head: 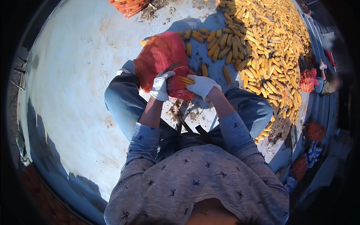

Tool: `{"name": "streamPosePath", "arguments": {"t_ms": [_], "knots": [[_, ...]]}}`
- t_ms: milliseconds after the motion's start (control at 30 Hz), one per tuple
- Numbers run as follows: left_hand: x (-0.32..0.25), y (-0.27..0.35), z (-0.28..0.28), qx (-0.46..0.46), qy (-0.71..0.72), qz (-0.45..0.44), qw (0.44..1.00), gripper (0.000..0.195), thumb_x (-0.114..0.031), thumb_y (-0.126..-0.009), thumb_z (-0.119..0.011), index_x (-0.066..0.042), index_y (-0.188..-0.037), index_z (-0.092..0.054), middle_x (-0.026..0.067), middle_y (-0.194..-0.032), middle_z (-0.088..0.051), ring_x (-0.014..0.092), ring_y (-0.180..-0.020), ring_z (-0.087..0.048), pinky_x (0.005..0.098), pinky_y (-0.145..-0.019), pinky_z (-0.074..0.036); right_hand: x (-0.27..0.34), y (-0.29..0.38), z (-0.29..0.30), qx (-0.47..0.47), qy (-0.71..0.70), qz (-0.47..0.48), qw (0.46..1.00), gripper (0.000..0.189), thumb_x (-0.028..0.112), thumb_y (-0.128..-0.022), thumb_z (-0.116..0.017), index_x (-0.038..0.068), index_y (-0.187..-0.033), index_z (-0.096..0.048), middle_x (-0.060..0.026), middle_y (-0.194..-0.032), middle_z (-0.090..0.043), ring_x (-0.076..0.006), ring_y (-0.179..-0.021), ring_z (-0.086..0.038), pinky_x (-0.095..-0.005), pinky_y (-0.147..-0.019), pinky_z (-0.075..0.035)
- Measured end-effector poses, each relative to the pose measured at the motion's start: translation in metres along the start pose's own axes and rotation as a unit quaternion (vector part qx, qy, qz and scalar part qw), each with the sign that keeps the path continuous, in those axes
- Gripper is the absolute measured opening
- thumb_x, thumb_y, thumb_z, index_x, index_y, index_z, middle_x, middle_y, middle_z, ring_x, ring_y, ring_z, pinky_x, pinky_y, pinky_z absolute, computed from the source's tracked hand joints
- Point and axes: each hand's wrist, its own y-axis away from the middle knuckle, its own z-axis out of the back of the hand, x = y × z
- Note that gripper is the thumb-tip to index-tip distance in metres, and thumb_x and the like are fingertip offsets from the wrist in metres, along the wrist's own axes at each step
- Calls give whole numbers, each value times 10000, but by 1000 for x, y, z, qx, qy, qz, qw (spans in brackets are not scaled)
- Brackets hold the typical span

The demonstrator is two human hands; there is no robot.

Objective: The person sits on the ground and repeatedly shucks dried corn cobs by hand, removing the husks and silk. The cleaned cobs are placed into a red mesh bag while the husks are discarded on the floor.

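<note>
A red mesh bag (161, 53) with corn cobs inside leans between my knees. My left hand (161, 87), in a white glove, grips the edge of its mouth on the left side. Opposite it, my right hand (203, 86), gloved too, holds a yellow corn cob (185, 81) at the bag's opening. The fingers nearest the bag are partly hidden by the cob and mesh. Loose corn cobs (225, 46) lie on the pale floor just beyond the bag, and a single cob (227, 74) rests to the right of my right hand.
A large heap of corn cobs (270, 42) spreads along the right. Another filled red mesh bag (129, 6) stands at the top. At the far right a person (326, 81) is beside a red mesh bag (306, 80). Husk debris (177, 109) lies between my legs.
</note>
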Motion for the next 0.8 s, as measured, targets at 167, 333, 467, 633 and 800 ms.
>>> {"name": "streamPosePath", "arguments": {"t_ms": [167,333,467,633,800], "knots": [[-8,-24,40,1,67,-65,996,236,-186,-890,-647,-55,-1084,-678,72,-1053,-698,204,-959,-643,344,-928,-493,-2,-61,-29,-91,-273,24,957,596,395,-930,-575,98,-1427,-428,-133,-1160,-635,-229,-928,-638,-332,-826,-482],[-14,-17,27,-19,89,-38,995,288,-219,-890,-645,-51,-1122,-668,88,-1108,-689,223,-1016,-636,360,-972,-473,3,-98,-26,-126,-570,-109,805,577,347,-948,-575,64,-1419,-400,-117,-1112,-586,-169,-694,-567,-333,-663,-465],[-11,-17,26,-47,74,-45,995,292,-221,-894,-638,-56,-1133,-667,85,-1132,-678,226,-1042,-619,354,-976,-462,2,-117,-11,22,-632,-129,764,333,344,-961,-552,101,-1187,-530,-97,-1026,-630,-150,-573,-551,-282,-546,-480],[-17,-7,9,-25,95,-44,994,287,-235,-898,-628,-67,-1127,-670,80,-1140,-672,212,-1059,-608,339,-985,-455,26,-131,-19,-45,-739,-62,670,239,349,-966,-530,127,-1050,-559,-81,-910,-663,-140,-628,-640,-281,-535,-503],[-15,-18,24,-31,91,-23,995,268,-213,-866,-662,-62,-1085,-688,71,-1082,-691,217,-1005,-632,347,-967,-472,8,-115,-33,-88,-180,-73,977,391,221,-949,-474,37,-1294,-490,-188,-1341,-523,-351,-1242,-504,-398,-997,-428]]}}
